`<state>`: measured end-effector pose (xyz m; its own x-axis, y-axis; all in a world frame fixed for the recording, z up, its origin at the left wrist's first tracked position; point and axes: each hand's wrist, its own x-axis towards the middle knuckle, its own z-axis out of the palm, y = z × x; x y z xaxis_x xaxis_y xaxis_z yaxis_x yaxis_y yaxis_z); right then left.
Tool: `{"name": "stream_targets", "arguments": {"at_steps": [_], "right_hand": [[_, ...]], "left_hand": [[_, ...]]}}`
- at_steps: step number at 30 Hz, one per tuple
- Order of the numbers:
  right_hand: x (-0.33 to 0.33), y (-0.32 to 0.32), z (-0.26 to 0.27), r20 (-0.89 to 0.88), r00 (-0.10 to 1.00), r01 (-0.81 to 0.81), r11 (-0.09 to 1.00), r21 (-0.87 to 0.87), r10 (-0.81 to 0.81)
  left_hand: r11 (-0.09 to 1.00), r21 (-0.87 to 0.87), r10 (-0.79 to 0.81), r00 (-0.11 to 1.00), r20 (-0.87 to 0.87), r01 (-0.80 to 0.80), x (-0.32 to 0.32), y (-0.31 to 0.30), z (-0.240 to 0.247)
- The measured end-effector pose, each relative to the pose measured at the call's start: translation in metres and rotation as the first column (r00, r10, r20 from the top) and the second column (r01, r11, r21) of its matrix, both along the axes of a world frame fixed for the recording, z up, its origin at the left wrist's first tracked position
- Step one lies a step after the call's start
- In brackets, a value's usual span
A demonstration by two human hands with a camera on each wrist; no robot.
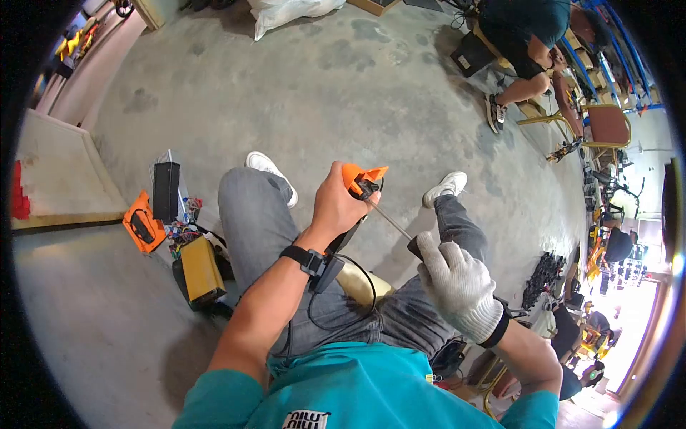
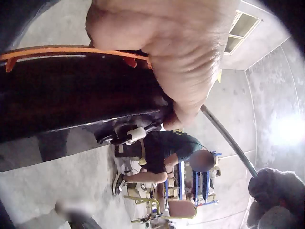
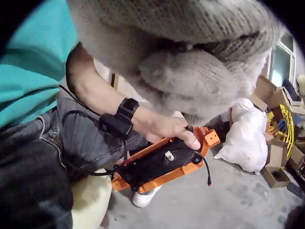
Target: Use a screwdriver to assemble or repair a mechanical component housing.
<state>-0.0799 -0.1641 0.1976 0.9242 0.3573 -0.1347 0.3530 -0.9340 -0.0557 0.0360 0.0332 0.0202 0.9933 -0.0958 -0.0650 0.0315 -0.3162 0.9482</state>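
Observation:
My bare left hand (image 1: 337,204) grips a long black casing with an orange frame (image 3: 159,164), held above the lap. In the right wrist view its thumb lies over the casing's end, and a short cable with a plug hangs beside it. My right hand (image 1: 461,289), in a white knitted glove, holds a screwdriver (image 1: 391,220) by its dark handle. The metal shaft slants to the casing's orange end, beside the left fingers. The left wrist view shows the casing's dark side and a small white connector (image 2: 137,133); the screwdriver's tip is hidden behind the left hand.
On the floor to the left lie another orange frame (image 1: 143,223), a black box (image 1: 166,190), a yellow box (image 1: 202,269) and tangled wires. A white sack (image 1: 294,13) lies ahead. At the upper right a person (image 1: 532,43) bends near a brown chair (image 1: 607,126).

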Motion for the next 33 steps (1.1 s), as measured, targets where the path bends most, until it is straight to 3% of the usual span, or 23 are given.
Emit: {"name": "stream_targets", "arguments": {"at_steps": [4,5,6,7,8,10,12,14,15,17,18,20,21,23,24,26,28,30,33], "right_hand": [[0.002,-0.004,0.0,-0.111,0.993,0.067,0.987,0.145,-0.051],[0.006,-0.006,-0.002,-0.35,0.924,0.296,0.871,0.392,-0.156],[0.007,-0.009,-0.001,-0.588,0.788,0.545,0.649,0.531,-0.18],[0.015,-0.002,0.012,-0.882,0.413,0.887,0.318,0.334,-0.227],[0.012,-0.001,0.01,-0.88,0.417,0.885,0.321,0.337,-0.228],[0.007,-0.002,-0.003,-0.978,0.194,0.965,-0.195,0.177,0.073],[0.004,-0.006,-0.008,-0.965,0.219,0.95,-0.256,0.178,0.145],[0.003,-0.012,-0.008,-0.974,0.22,0.975,-0.001,0.22,0.05],[0.0,-0.015,-0.006,-0.972,0.23,0.973,-0.008,0.229,0.048],[-0.004,-0.019,-0.005,-0.937,0.325,0.943,0.114,0.312,-0.13],[-0.005,-0.021,-0.005,-0.935,0.329,0.942,0.109,0.316,-0.135],[-0.005,-0.024,-0.007,-0.82,0.536,0.84,0.222,0.494,-0.203],[-0.008,-0.026,-0.009,-0.818,0.537,0.84,0.22,0.496,-0.205],[-0.013,-0.028,-0.014,-0.456,0.848,0.518,0.61,0.6,-0.271],[-0.015,-0.027,-0.016,-0.456,0.848,0.517,0.609,0.601,-0.27],[-0.019,-0.024,-0.019,-0.163,0.952,0.306,0.819,0.485,-0.26],[-0.022,-0.019,-0.02,-0.147,0.953,0.301,0.829,0.471,-0.263],[-0.022,-0.02,-0.027,0.004,0.984,0.165,0.907,0.387,-0.18],[-0.02,-0.02,-0.024,-0.059,0.988,0.153,0.955,0.255,-0.142]], "left_hand": [[0.998,0.045,0.037,0.999,0.033,-0.039,-0.002,-0.001,0.0],[0.999,0.021,0.039,0.998,0.047,-0.04,-0.003,0.001,-0.002],[0.999,-0.005,0.036,0.998,0.057,-0.036,-0.004,0.002,0.0],[0.997,0.072,0.02,0.998,-0.053,-0.017,-0.001,0.004,0.009],[0.997,0.069,0.023,0.999,-0.049,-0.02,-0.002,0.003,0.008],[0.999,0.029,0.027,0.999,0.022,-0.028,-0.001,0.004,0.002],[0.998,0.06,-0.01,1.0,0.025,0.009,0.002,0.005,0.001],[0.997,0.077,-0.023,0.999,-0.031,0.025,0.003,0.004,0.001],[0.996,0.069,-0.046,0.998,-0.031,0.048,0.003,0.003,0.003],[0.993,0.084,-0.088,0.996,-0.008,0.088,0.003,0.004,0.003],[0.987,0.102,-0.123,0.992,0.005,0.122,0.002,0.004,0.003],[0.987,0.083,-0.137,0.991,-0.007,0.137,0.003,0.006,0.001],[0.987,0.068,-0.143,0.989,-0.025,0.144,0.003,0.007,-0.001],[0.987,0.085,-0.132,0.991,-0.014,0.133,0.003,0.004,-0.004],[0.987,0.102,-0.12,0.993,-0.008,0.121,0.003,0.003,-0.006],[0.987,0.11,-0.121,0.993,-0.006,0.121,0.004,0.002,-0.01],[0.985,0.116,-0.126,0.992,-0.003,0.126,0.005,0.002,-0.008],[0.988,0.111,-0.106,0.994,-0.031,0.109,0.004,0.002,-0.005],[0.989,0.078,-0.121,0.989,-0.086,0.128,0.005,0.004,-0.002]]}}
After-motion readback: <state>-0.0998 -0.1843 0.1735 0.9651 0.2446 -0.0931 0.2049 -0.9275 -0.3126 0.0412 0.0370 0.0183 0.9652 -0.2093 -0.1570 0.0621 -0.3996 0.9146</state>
